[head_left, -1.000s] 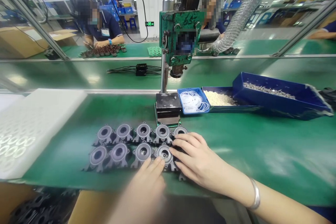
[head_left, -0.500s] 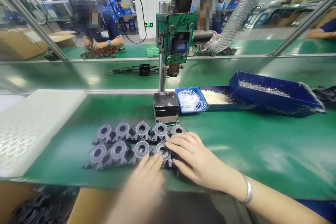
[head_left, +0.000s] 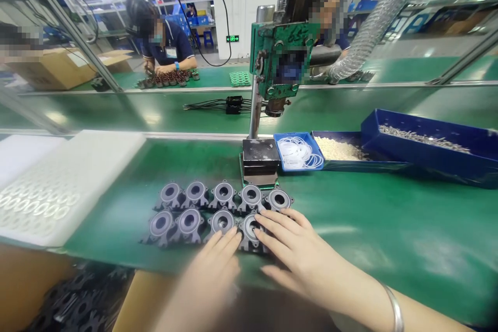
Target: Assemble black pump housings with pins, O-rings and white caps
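Note:
Two rows of dark round housings (head_left: 224, 193) with eared flanges stand on the green table (head_left: 373, 228), in front of a small press. My left hand (head_left: 216, 264), blurred toward the wrist, has its fingertips at the near edge of a front-row housing (head_left: 222, 220). Over the right end of the rows lies my right hand (head_left: 291, 244), fingers spread, its fingertips touching the last front-row housing (head_left: 250, 228). That housing and whatever stands beyond it are partly covered by the fingers. Neither hand has anything lifted.
The press (head_left: 286, 62) rises over a black block (head_left: 260, 158). Right of it are a blue tray of white rings (head_left: 298, 151) and blue bins (head_left: 428, 140). A white foam sheet (head_left: 105, 161) lies left. Across the bench a person (head_left: 167, 44) works on parts.
The view has shifted, so the bench and housings appear farther right. My right hand's fingers have spread more over the end of the rows; my left hand stays at the front row.

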`<state>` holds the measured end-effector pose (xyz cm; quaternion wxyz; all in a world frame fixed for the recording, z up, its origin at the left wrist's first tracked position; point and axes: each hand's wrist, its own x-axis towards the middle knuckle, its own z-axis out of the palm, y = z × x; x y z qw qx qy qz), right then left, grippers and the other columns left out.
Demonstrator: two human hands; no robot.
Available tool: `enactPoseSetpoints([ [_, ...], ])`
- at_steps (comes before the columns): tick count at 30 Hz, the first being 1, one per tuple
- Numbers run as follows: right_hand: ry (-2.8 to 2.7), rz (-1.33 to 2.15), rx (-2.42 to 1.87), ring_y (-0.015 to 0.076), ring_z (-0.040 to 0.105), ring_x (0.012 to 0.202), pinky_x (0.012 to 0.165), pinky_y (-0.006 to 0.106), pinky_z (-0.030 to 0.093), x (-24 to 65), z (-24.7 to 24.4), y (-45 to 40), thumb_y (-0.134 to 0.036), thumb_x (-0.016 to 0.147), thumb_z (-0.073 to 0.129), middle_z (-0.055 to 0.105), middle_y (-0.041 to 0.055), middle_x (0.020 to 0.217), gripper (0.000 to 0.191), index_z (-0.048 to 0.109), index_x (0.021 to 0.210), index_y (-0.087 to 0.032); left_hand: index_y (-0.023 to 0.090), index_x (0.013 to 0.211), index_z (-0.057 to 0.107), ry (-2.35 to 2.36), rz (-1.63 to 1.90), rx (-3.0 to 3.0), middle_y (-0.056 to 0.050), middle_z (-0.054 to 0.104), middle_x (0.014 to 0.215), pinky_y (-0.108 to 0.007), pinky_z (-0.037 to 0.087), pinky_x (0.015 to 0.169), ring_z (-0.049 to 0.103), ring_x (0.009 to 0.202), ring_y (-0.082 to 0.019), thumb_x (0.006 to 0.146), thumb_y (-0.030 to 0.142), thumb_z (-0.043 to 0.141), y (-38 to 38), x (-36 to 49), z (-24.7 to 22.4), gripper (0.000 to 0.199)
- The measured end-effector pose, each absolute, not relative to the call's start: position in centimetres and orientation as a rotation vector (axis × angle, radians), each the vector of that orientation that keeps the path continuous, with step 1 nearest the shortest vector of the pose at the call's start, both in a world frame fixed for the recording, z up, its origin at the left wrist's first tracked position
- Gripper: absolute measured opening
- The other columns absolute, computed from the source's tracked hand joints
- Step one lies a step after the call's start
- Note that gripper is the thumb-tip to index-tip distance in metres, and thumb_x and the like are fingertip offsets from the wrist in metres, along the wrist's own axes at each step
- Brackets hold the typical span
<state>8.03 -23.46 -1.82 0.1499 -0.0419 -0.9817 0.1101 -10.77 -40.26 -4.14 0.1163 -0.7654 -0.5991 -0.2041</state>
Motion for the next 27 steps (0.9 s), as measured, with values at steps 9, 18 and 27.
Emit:
enactPoseSetpoints([
  [9,-2.811,0.18,-0.18,0.0328,0.041,0.135,0.11,0.058,0.036,7.5,-2.3,-24.3,-0.039,0.096,0.058,0.051,0.0136,0.143,0.049,0.052,0.137,-0.014,0.015,0.095,0.065,-1.756,-0.761,-2.107,-0.014,0.071,0.122,-0.041,0.051,0.105,0.062,0.123,-0.023,0.093,0.006,0.045,-40.9,-11.1,-3.9,0.022],
  [18,-2.598,1.015,-0.173,0.024,0.05,0.118,0.101,0.042,0.044,8.0,0.7,-25.0,-0.029,0.092,0.066,0.057,0.0095,0.121,0.025,0.06,0.116,-0.023,0.021,0.091,0.064,-2.26,-1.316,-1.988,-0.002,0.071,0.077,-0.021,0.059,0.062,0.07,0.067,-0.014,0.093,0.015,0.048,-38.9,-8.6,-0.8,0.017],
  [27,-2.348,1.434,-0.264,0.0151,0.055,0.1,0.089,0.028,0.046,8.0,0.3,-24.4,-0.02,0.091,0.067,0.055,0.003,0.104,0.005,0.063,0.088,-0.02,0.019,0.104,0.067,-2.082,-1.183,-2.166,-0.004,0.078,0.095,-0.022,0.061,0.077,0.074,0.086,-0.016,0.097,0.018,0.048,-38.1,-8.3,-1.8,0.021],
])
